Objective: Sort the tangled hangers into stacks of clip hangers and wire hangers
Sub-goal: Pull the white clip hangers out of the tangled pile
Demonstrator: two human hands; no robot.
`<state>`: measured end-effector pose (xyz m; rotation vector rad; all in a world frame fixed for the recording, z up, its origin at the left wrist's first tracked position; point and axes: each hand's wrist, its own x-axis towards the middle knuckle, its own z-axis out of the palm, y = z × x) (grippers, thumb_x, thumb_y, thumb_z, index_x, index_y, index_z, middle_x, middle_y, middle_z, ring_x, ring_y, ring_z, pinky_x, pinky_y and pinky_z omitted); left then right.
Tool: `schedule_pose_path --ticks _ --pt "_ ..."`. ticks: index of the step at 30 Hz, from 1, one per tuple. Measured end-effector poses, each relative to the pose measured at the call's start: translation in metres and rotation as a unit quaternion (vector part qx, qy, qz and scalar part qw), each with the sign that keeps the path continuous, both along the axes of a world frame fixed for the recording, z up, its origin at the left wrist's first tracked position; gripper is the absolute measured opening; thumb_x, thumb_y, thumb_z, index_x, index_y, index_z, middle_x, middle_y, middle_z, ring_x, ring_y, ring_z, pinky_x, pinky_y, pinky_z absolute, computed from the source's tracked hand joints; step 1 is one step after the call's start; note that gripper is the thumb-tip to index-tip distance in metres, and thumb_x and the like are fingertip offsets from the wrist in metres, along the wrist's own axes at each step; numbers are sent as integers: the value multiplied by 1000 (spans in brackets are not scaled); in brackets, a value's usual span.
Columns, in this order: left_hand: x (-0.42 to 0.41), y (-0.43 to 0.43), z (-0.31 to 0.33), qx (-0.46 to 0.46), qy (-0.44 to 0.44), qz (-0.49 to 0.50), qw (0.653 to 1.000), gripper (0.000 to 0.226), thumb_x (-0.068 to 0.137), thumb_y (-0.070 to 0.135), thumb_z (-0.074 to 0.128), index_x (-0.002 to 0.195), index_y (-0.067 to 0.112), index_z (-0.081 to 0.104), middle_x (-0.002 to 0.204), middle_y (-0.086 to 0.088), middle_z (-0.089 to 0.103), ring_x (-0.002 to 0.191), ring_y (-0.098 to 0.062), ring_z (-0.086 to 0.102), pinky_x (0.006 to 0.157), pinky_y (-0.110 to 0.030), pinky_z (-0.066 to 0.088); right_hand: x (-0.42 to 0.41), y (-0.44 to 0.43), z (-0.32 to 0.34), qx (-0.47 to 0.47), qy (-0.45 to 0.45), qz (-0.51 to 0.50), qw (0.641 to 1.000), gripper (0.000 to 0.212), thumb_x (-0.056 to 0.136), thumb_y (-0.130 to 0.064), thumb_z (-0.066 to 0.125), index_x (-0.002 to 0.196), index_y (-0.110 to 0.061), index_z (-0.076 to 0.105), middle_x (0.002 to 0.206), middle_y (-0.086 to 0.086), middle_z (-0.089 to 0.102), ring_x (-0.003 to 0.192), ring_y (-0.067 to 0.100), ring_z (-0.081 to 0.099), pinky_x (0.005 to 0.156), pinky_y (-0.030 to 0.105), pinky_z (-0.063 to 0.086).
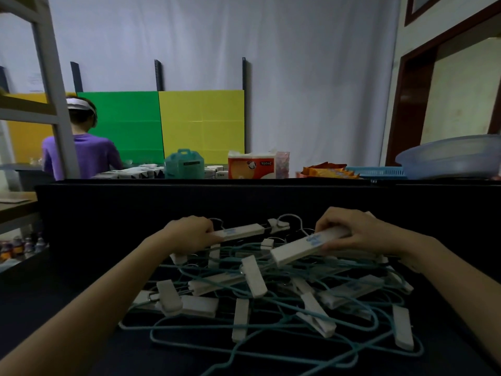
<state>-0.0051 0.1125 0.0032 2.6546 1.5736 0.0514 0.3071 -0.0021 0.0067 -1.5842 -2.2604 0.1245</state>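
Two bare forearms reach in from the near corners, the left forearm [67,321] and the right forearm [466,280], meeting over a tangled pile of hangers [271,294] at the middle of a dark table [108,213]; the pile mixes white clip hangers [200,305] with thin teal wire hangers [189,346], whose loops spill toward the near edge. At the far left of the pile the left hand [189,234] has its fingers curled round the end of one white clip-hanger bar [241,231], which lies roughly level and points right; at the far right the right hand [360,232] grips a second white bar [306,245] with thumb below and fingers over the top, this bar tilted, its free end lower and nearer. Teal wires pass under both bars; whether they are hooked on them I cannot tell.

Beyond the table's far edge stand a teal box [184,164], an orange tissue pack [252,165], orange snack packets [330,170], a blue basket [376,171] and a blue basin [450,156] at far right; behind these are a green panel [127,123] and a yellow panel [203,120]; at far left a person in a purple top [81,156] faces away, partly behind a pale shelf frame [54,85].
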Motion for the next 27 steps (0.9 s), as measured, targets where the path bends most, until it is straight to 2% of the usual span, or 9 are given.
schedule_pose_path --ticks 3,6,9,12,18,21,24,27 --pt "-6 -1 9 64 4 2 998 42 91 53 40 103 17 60 98 -3 62 87 -21 59 71 -32 44 -2 -2 12 49 16 -3 999 34 72 -57 64 96 -36 55 101 -14 53 94 1 51 79 15 43" --pt "-10 -3 19 104 0 -6 995 41 91 52 40 105 19 60 102 -2 62 91 -21 59 74 -34 46 -4 -10 20 102 14 -31 994 39 68 -68 61 93 -40 53 99 -16 52 92 4 53 80 24 46" --pt "-14 -5 28 144 -36 -18 989 41 91 52 39 108 21 60 104 -2 62 92 -23 59 74 -36 48 -4 -23 22 146 13 -66 987 27 74 -52 63 94 -36 54 98 -15 52 91 8 53 80 30 46" --pt "-15 -8 33 188 -73 -39 979 41 91 52 38 110 22 59 107 -2 62 94 -24 58 75 -37 48 -4 -40 22 178 19 -96 979 20 78 -39 67 93 -36 53 94 -17 51 88 7 52 75 26 42" --pt "16 -26 39 257 -112 -114 953 43 92 52 36 104 19 60 106 -3 60 94 -26 58 75 -39 48 5 -91 16 228 25 -170 958 28 76 -43 66 96 -26 58 94 -10 53 87 9 52 75 28 43" --pt "47 -41 41 263 -138 -161 941 41 91 51 38 104 19 60 108 -3 62 97 -26 58 74 -38 46 17 -127 11 227 26 -203 952 38 71 -54 58 96 -25 59 93 -16 52 86 2 53 71 22 41" --pt "86 -61 41 259 -148 -210 931 42 91 51 39 105 19 61 106 -2 62 93 -24 58 70 -37 45 35 -164 5 219 32 -241 945 31 76 -47 63 97 -25 60 94 -19 53 86 -4 53 69 17 41" --pt "129 -85 37 255 -142 -251 923 43 91 53 38 104 20 62 101 0 60 86 -22 57 66 -36 46 60 -204 -1 206 42 -286 935 25 78 -40 67 99 -27 61 95 -20 59 88 -3 56 69 20 43"
